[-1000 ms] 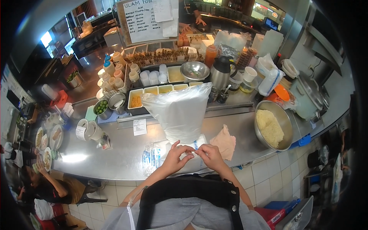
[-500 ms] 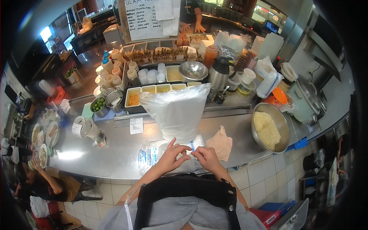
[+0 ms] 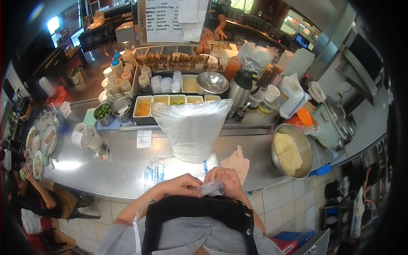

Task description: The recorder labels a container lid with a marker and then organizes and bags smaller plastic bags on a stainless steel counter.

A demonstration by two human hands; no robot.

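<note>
My left hand (image 3: 185, 185) and my right hand (image 3: 225, 180) meet close to my apron at the counter's near edge. Between them they pinch a small clear plastic bag (image 3: 209, 188), its sides gripped by the fingers of both. Just beyond, a flat stack of plastic bags (image 3: 172, 168) with blue print lies on the steel counter. A large white plastic sack (image 3: 192, 131), full at the bottom and loose at its top, stands upright behind the stack. To its right is a crumpled pink cloth (image 3: 236, 163).
A steel bowl of pale yellow shredded food (image 3: 289, 153) stands at the right. Behind the sack are white food tubs (image 3: 143, 108) and a steel jug (image 3: 243, 89). White containers (image 3: 87, 136) and a paper slip (image 3: 144, 139) lie left. Other people work at the far left and back.
Both hands have come back from over the bag stack towards my apron. A clear plastic bag now shows plainly between them. The view has shifted slightly.
</note>
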